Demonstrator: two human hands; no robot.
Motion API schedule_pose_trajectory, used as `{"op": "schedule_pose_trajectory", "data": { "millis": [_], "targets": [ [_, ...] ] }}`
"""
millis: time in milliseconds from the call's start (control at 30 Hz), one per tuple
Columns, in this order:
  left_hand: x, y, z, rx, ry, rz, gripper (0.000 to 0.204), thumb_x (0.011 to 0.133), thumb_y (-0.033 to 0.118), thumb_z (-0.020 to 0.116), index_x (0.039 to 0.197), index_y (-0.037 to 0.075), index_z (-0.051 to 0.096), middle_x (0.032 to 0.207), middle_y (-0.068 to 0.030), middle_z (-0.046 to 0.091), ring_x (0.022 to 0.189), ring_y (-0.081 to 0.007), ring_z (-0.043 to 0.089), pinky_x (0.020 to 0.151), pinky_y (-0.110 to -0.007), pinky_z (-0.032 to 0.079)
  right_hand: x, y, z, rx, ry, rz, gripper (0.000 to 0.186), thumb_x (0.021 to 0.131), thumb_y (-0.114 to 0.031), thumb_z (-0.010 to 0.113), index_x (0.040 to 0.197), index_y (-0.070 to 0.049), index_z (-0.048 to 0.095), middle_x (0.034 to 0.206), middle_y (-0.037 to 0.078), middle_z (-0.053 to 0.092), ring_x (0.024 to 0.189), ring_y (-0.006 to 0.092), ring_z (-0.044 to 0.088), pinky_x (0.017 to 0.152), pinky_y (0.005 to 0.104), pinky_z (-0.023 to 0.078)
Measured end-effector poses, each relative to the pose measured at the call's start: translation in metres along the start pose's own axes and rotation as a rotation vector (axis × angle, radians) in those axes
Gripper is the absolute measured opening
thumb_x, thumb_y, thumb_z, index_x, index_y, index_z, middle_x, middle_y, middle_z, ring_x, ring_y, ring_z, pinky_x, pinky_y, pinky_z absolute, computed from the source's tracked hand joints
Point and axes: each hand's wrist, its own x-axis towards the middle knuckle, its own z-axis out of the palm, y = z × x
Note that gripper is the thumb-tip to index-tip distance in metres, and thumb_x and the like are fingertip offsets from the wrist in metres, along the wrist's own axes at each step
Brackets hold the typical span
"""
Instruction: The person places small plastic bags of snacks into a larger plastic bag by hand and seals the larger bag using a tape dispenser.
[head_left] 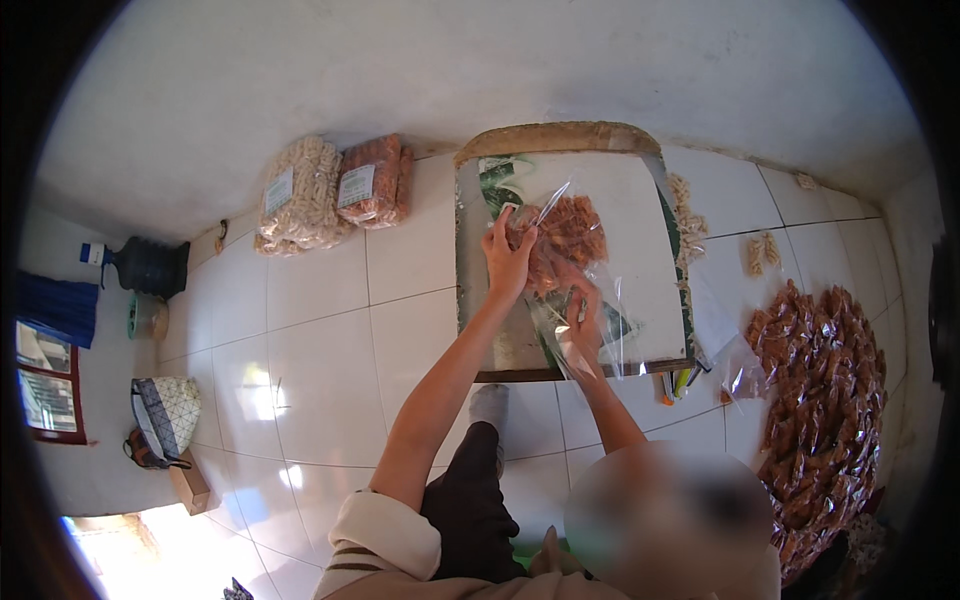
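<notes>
A clear plastic bag (572,232) of reddish-brown snack pieces lies on a low table with a worn white top (640,220). At the bag's left side, my left hand (508,258) is closed on the plastic, its fingers bent over the filled part. My right hand (582,322) is at the loose, near end of the bag, fingers bent and gripping the film. Plastic overlaps part of this hand, so whether its fingertips are inside the bag is hard to see. Glare on the film hides some of the contents.
A large heap of small reddish-brown packets (820,410) covers the floor at right. Pale snack bundles (762,254) lie near it. Two big filled bags, one pale (300,200) and one reddish (376,182), stand by the wall. My foot (489,404) is beside the table's near edge.
</notes>
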Motion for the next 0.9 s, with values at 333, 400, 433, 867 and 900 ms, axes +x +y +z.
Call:
{"op": "schedule_pose_trajectory", "data": {
  "millis": [333,400,433,867,900],
  "targets": [
    [0.0,0.003,-0.008,0.071,-0.059,0.005,0.069,0.077,0.039,0.065,0.135,0.025,0.031,0.119,-0.0174,0.034,0.109,-0.0294,0.043,0.094,-0.036,0.036,0.017,0.003,0.021,-0.171,0.062,0.157,0.03,0.079,-0.003,0.06,0.108,-0.002,0.058,0.094,0.013,0.059,0.084,0.0252,0.056,0.073,0.0342,0.045],
    [0.0,0.004,-0.012,0.056,-0.092,0.014,0.073,0.076,0.039,0.066,0.137,0.025,0.029,0.12,-0.017,0.035,0.111,-0.029,0.044,0.094,-0.036,0.037,0.021,0.002,0.028,-0.205,0.104,0.084,0.031,0.078,-0.002,0.061,0.109,-0.003,0.058,0.095,0.012,0.059,0.085,0.0254,0.056,0.073,0.0342,0.045],
    [0.001,0.003,-0.013,0.046,-0.097,0.013,0.074,0.076,0.038,0.066,0.137,0.025,0.028,0.121,-0.0169,0.035,0.111,-0.0288,0.045,0.094,-0.035,0.038,0.023,0.003,0.031,-0.22,0.092,0.08,0.032,0.077,-0.001,0.061,0.109,-0.003,0.058,0.096,0.012,0.059,0.086,0.0259,0.056,0.073,0.0344,0.045],
    [-0.012,0.018,-0.01,0.617,-0.016,0.447,0.068,0.083,0.035,0.054,0.139,0.011,0.022,0.141,-0.0193,0.019,0.131,-0.034,0.018,0.104,-0.056,0.01,0.012,-0.011,0.024,-0.087,0.093,0.198,0.032,0.08,-0.001,0.058,0.112,-0.006,0.058,0.105,0.014,0.052,0.093,0.0277,0.054,0.077,0.0336,0.047],
    [-0.014,0.017,-0.009,0.67,-0.057,0.601,0.067,0.084,0.033,0.052,0.139,0.008,0.022,0.143,-0.018,0.016,0.132,-0.0339,0.016,0.105,-0.055,0.01,0.01,-0.012,0.024,0.019,0.091,0.223,0.031,0.081,-0.001,0.057,0.112,-0.006,0.058,0.104,0.013,0.052,0.093,0.0277,0.053,0.076,0.0338,0.047]
  ]
}}
